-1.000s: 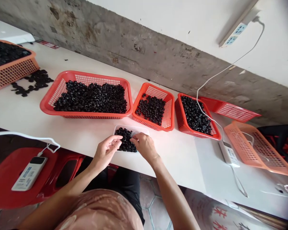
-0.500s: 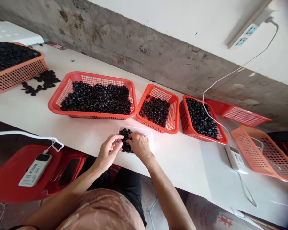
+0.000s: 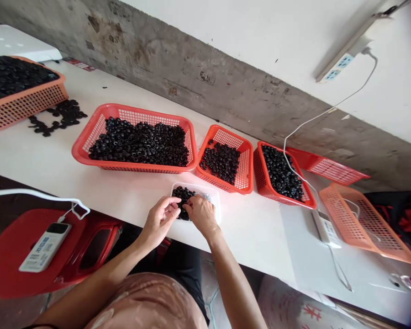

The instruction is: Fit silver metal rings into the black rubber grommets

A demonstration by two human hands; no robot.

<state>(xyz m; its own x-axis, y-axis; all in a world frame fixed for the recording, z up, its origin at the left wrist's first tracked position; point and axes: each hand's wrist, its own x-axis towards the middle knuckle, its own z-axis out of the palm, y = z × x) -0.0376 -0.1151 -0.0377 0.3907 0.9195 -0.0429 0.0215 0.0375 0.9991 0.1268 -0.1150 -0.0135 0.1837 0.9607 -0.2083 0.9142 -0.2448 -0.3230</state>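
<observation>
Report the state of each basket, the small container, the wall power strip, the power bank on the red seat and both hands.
Small plastic container: open, holding black rings
Large red basket: partly filled
Middle red basket: partly filled
Right red basket: well filled
Left orange basket: heaped
Right orange basket: no black pieces visible
Wall power strip: plugged into
Power bank: cable attached
Left hand: fingers curled, apart from thumb
Right hand: over container, grip unclear

A white device [image 3: 45, 246] lies on the red stool [image 3: 12, 260]. From the socket strip [image 3: 345, 49] on the wall [image 3: 260, 27], a white cord [image 3: 344, 99] hangs in a curve. A dark bag [image 3: 402, 209] sits at far right.
</observation>
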